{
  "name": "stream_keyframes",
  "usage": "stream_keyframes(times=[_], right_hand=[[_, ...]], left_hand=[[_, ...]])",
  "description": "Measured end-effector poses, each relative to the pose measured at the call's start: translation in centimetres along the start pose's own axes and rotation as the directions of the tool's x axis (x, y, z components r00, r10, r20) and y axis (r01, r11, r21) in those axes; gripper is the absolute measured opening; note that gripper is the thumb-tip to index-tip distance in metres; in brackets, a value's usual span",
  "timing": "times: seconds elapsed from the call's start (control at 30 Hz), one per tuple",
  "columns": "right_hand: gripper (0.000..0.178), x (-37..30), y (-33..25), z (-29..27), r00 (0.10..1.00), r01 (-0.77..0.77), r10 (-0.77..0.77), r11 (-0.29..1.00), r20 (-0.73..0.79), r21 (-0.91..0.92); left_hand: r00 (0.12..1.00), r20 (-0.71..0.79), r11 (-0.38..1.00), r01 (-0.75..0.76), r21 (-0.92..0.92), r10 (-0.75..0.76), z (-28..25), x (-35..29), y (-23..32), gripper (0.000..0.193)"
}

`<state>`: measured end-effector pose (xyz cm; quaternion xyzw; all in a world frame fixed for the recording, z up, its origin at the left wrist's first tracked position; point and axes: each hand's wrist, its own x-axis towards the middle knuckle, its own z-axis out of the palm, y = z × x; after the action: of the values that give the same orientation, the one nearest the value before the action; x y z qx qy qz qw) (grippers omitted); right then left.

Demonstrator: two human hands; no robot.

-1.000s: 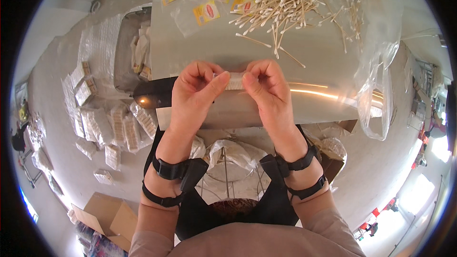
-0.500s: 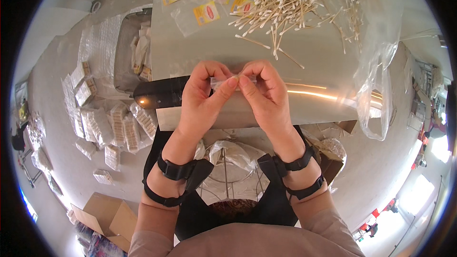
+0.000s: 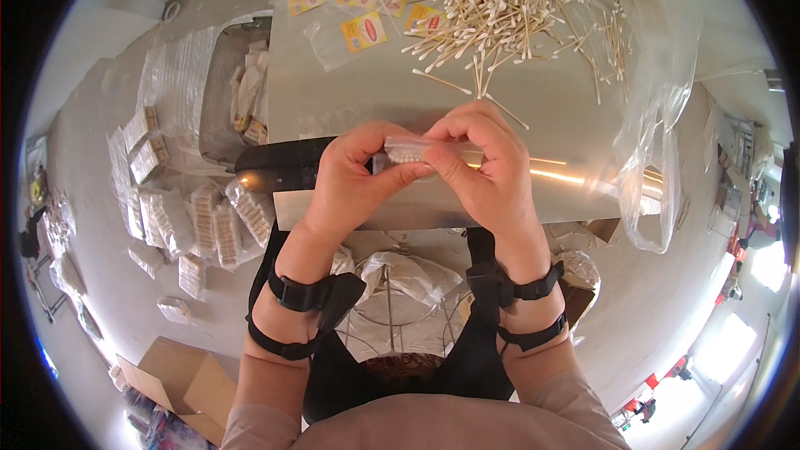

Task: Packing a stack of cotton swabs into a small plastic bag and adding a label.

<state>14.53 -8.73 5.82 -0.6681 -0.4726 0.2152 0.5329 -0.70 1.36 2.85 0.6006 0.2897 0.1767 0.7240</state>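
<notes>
Between both hands, over the near part of the metal tabletop [image 3: 333, 96], is a small clear plastic bag [image 3: 404, 147] with white cotton swab tips bunched inside. My left hand [image 3: 354, 168] is closed on the bag's left side, thumb along its lower edge. My right hand [image 3: 485, 160] pinches the bag's upper strip between thumb and fingers, a little to the right. The lower part of the bag is hidden by my hands. A loose heap of wooden cotton swabs [image 3: 508, 12] lies beyond my hands, toward the far right of the tabletop.
Yellow printed cards [image 3: 364, 30] and clear bags lie at the far left of the table. A large clear plastic bag [image 3: 654, 142] drapes over the right edge. A grey bin [image 3: 218, 92] stands left; packed swab bundles [image 3: 171, 221] and an open cardboard box [image 3: 179, 379] sit on the floor.
My right hand has moved right along the bag's top, away from my left fingertips. More of the bag and the white swab tips now shows between my hands.
</notes>
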Motion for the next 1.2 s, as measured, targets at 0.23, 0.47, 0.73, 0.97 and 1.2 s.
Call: stream_keyframes(times=[0.23, 0.47, 0.73, 0.97, 1.2], right_hand=[[0.008, 0.0, 0.4, 0.0, 0.986, -0.157, 0.155, 0.987, 0.059, 0.020], [0.010, 0.1, 1.3, -0.4, 0.935, -0.346, 0.338, 0.936, 0.109, 0.066], [0.013, -0.2, 2.2, -0.4, 0.857, -0.515, 0.501, 0.829, 0.118, 0.218], [0.013, -0.3, 2.7, -0.9, 0.874, -0.484, 0.481, 0.852, 0.067, 0.199], [0.011, -0.6, 3.0, -1.7, 0.861, -0.505, 0.500, 0.815, 0.094, 0.285]], left_hand=[[0.997, 0.002, 0.954, 0.069, -0.291, -0.071, 0.2, 0.6, 0.7, 0.014], [0.982, -0.085, 0.974, 0.155, -0.164, -0.171, -0.8, 1.2, 0.0, 0.012], [0.962, -0.117, 0.937, 0.207, -0.280, -0.247, -0.8, 1.5, 0.3, 0.010], [0.949, -0.104, 0.935, 0.269, -0.231, -0.298, -1.1, 2.3, 0.5, 0.010], [0.956, -0.085, 0.938, 0.256, -0.235, -0.282, -0.8, 2.9, 0.6, 0.010]])
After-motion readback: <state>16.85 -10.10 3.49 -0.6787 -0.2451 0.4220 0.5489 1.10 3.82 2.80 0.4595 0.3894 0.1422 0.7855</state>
